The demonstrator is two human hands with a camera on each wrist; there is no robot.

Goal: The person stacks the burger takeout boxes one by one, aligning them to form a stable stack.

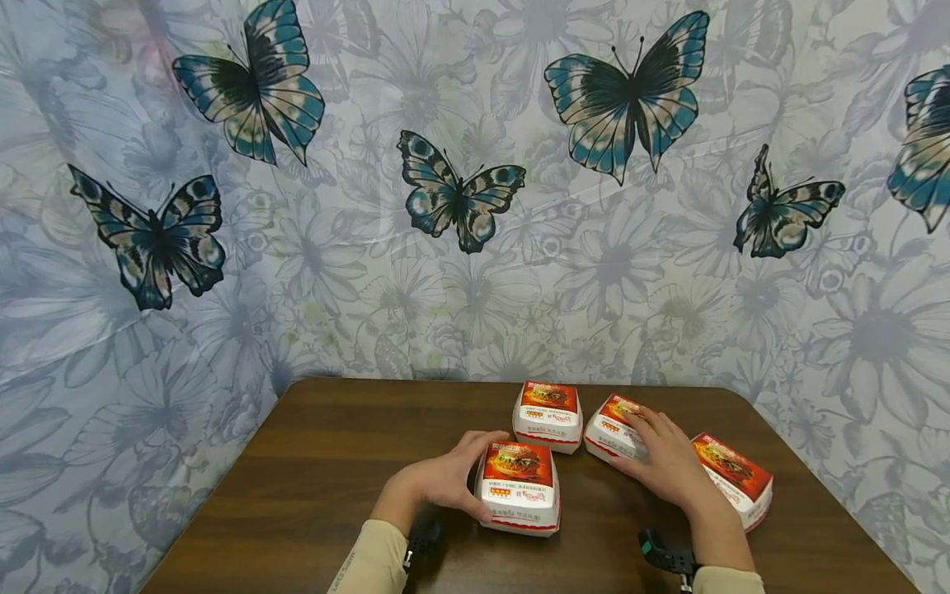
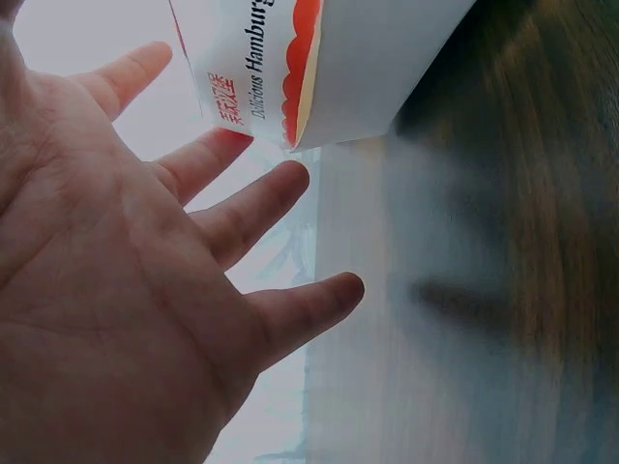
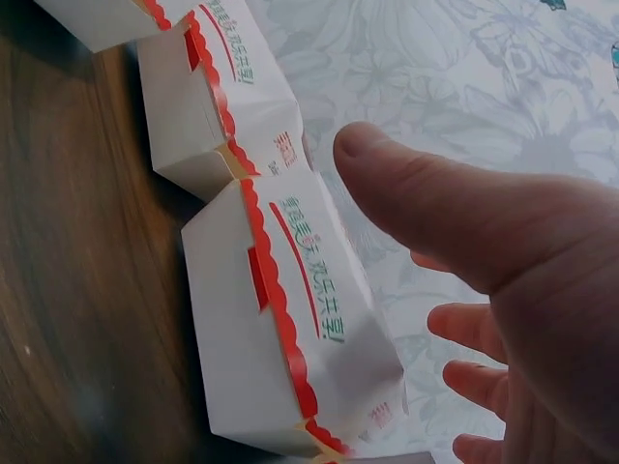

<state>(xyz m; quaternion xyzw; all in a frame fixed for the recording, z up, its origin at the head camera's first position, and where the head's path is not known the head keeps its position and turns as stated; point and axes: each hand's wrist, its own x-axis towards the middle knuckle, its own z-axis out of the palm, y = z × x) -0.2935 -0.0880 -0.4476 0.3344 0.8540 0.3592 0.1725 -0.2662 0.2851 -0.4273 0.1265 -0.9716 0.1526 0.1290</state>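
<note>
Four paper burger boxes would be a count, so: several white-and-red hamburger boxes stand on the brown table (image 1: 326, 478). My left hand (image 1: 449, 478) is at the left side of the front hamburger box (image 1: 518, 503), thumb near its front corner. In the left wrist view, the fingers of that hand (image 2: 116, 251) are spread and fairly straight beside a box (image 2: 363, 68); firm contact cannot be told. My right hand (image 1: 664, 462) hovers over or touches a middle box (image 1: 612, 425), partly covering it. The right wrist view shows that hand (image 3: 522, 280) with its thumb apart from the nearest box (image 3: 290, 319).
One box (image 1: 547, 417) stands behind the front one, and another (image 1: 735, 478) sits at the right, partly behind my right forearm. A butterfly-patterned cloth (image 1: 475, 313) hangs behind the table's far edge.
</note>
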